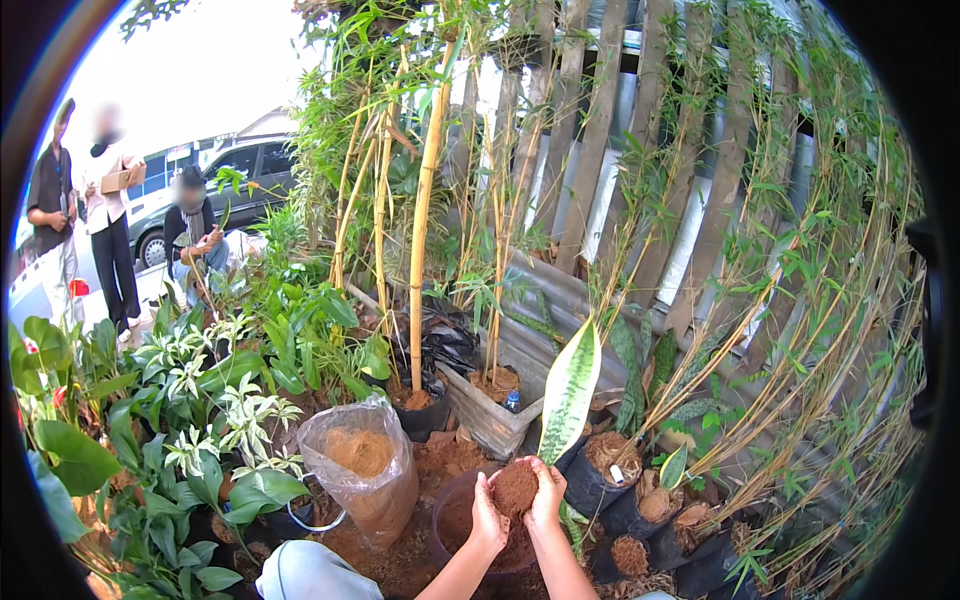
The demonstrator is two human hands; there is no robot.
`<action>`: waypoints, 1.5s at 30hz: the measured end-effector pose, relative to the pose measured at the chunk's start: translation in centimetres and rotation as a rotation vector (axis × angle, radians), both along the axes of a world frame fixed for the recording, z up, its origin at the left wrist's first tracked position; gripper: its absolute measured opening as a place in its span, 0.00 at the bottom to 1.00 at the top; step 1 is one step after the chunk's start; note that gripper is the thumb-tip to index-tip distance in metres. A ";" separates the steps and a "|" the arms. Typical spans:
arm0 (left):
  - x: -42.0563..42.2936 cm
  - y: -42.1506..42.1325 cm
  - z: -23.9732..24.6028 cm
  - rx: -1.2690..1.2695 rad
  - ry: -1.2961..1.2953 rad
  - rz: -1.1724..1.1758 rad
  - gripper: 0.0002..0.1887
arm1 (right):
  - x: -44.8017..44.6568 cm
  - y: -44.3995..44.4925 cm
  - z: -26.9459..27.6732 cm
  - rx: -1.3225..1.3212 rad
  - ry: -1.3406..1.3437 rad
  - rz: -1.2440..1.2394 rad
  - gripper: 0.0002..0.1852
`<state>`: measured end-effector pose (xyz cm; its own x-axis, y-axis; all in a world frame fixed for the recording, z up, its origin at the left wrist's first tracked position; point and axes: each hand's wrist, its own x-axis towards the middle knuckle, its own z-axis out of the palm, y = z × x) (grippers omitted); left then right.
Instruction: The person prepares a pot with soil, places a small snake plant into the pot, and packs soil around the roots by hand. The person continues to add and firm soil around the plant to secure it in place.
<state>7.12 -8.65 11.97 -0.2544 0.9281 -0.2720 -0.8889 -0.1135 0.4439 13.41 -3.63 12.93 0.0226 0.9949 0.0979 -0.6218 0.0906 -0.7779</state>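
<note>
My left hand point(489, 516) and my right hand point(546, 496) are cupped together around a clump of brown soil point(515, 486). The clump is above a round purplish pot point(444, 517) with more soil inside. A broad snake plant leaf point(571, 390), green with pale yellow edges, rises just behind my right hand; whether it is rooted in the clump cannot be told. Left of the pot stands a clear plastic bag point(397, 480) of light brown planting material point(360, 452).
Black grow bags point(592, 480) crowd the right side. A concrete trough point(487, 420), bamboo stems point(427, 225) and a slatted wooden fence point(592, 142) stand ahead. Leafy plants point(217, 420) fill the left. Several people, one a crouching person point(196, 232), are beside a parked car point(244, 169).
</note>
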 end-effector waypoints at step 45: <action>0.3 -0.1 -0.2 0.141 0.234 0.098 0.14 | -1.0 -0.9 0.5 -0.068 -0.207 -0.048 0.08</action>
